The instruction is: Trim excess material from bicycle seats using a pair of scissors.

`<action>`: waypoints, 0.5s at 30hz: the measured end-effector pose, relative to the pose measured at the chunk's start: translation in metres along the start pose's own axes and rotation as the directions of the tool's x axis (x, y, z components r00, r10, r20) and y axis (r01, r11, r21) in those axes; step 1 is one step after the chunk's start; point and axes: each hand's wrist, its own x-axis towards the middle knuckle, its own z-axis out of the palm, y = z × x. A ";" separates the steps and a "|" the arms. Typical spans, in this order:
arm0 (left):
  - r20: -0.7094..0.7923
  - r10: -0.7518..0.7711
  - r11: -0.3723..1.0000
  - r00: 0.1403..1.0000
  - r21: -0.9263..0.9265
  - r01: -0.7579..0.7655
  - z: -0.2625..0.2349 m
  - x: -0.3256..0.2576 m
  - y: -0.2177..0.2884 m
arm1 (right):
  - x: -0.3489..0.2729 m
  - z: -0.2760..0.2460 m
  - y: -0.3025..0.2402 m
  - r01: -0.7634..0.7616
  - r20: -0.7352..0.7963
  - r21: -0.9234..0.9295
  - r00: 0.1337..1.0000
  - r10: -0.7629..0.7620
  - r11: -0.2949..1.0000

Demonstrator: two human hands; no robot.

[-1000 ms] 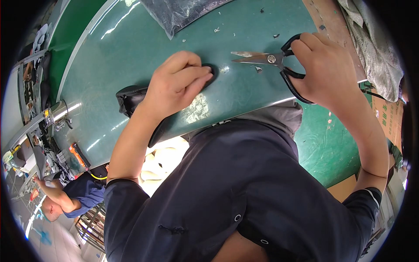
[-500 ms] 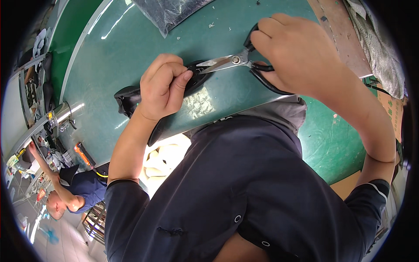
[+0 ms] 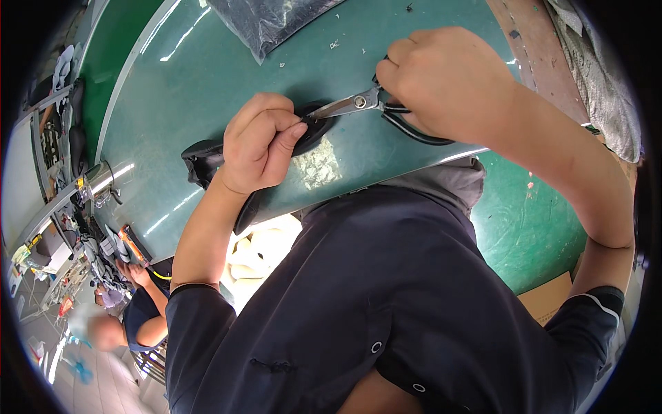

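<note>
A bright workshop, a glossy green table (image 3: 172, 124) sweeping across the view, a plastic bag (image 3: 269, 24) over at the far side, and a co-worker (image 3: 145, 317) off to the left. Here's the action: the black piece (image 3: 318, 130) lies on the table, running under the left hand (image 3: 261, 141), whose thumb and fingers are pinched tight on it! Opposite, the right hand (image 3: 448, 79) wraps the handles of the scissors (image 3: 345, 105), blades pointing left, tips right at the piece, just beside the left fingertips. Are the 2 blades biting into it? Can't tell from here. That piece looks light and soft, floppy rather than stiff, perhaps a touch slippery with that sheen, hardly fragile. Best hold: a firm pinch near the blades, fingertips clear of their line. The scissors look rigid and weightier, best gripped by their 2 loops.
</note>
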 end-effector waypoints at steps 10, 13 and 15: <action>-0.053 -0.021 0.994 0.998 -0.110 0.015 -0.006 -0.004 -0.001 | -0.015 -0.018 0.007 -0.016 -0.135 -0.047 0.991 0.010 0.999; -0.013 -0.015 0.983 1.000 -0.182 0.012 -0.004 -0.006 -0.004 | -0.005 -0.013 0.014 0.037 -0.153 -0.072 0.987 -0.047 0.997; -0.020 -0.043 0.979 0.999 -0.203 0.038 -0.004 -0.009 -0.005 | 0.003 -0.007 0.013 0.047 -0.142 -0.068 0.988 -0.057 0.997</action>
